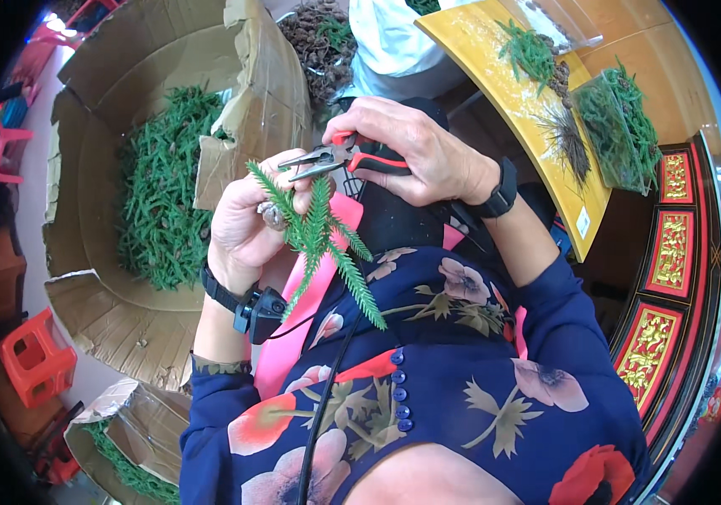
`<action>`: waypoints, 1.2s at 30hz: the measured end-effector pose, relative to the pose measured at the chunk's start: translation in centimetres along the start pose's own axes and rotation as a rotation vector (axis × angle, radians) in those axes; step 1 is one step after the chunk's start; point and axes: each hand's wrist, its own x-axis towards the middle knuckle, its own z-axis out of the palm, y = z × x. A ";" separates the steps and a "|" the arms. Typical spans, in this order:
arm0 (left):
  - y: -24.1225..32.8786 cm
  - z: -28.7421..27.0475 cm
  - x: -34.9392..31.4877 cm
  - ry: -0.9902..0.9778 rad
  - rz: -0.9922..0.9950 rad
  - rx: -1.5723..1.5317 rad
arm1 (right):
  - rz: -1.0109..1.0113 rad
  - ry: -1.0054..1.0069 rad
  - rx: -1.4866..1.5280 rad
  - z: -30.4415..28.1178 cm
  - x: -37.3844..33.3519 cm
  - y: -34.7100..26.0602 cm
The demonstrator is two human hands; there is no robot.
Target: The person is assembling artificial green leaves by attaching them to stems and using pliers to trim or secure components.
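In front of my chest, my left hand (241, 220) pinches the stem end of a green artificial pine sprig (317, 229), whose several needled branches fan out downward. A small greyish-brown cone (271, 215) sits at the sprig, against my left fingers. My right hand (424, 151) is wrapped round red-handled pliers (342, 156). The plier jaws are parted and point left, just above the top of the sprig and close to my left fingertips. Whether the jaws touch the stem I cannot tell.
At left, a big cardboard box (264, 101) holds many green sprigs (167, 185); a smaller box (146, 425) stands below. Brown cones (314, 50) and a white sack (390, 42) lie ahead. The yellow table (474, 50) at right bears thin wires (571, 139) and bagged sprigs (617, 126). A red stool (38, 358) stands far left.
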 end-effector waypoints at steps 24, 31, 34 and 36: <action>0.4 2.5 0.2 0.290 0.206 0.604 | 0.125 0.057 -0.229 -0.6 -2.2 0.1; 0.3 2.5 0.7 0.152 0.044 0.519 | 0.020 0.037 -0.200 -1.2 -2.5 0.5; 0.2 2.6 0.8 0.134 0.026 0.515 | 0.026 0.012 -0.173 -1.2 -2.6 0.4; 0.2 2.8 0.7 0.122 0.023 0.506 | 0.004 0.012 -0.177 -1.3 -2.5 0.1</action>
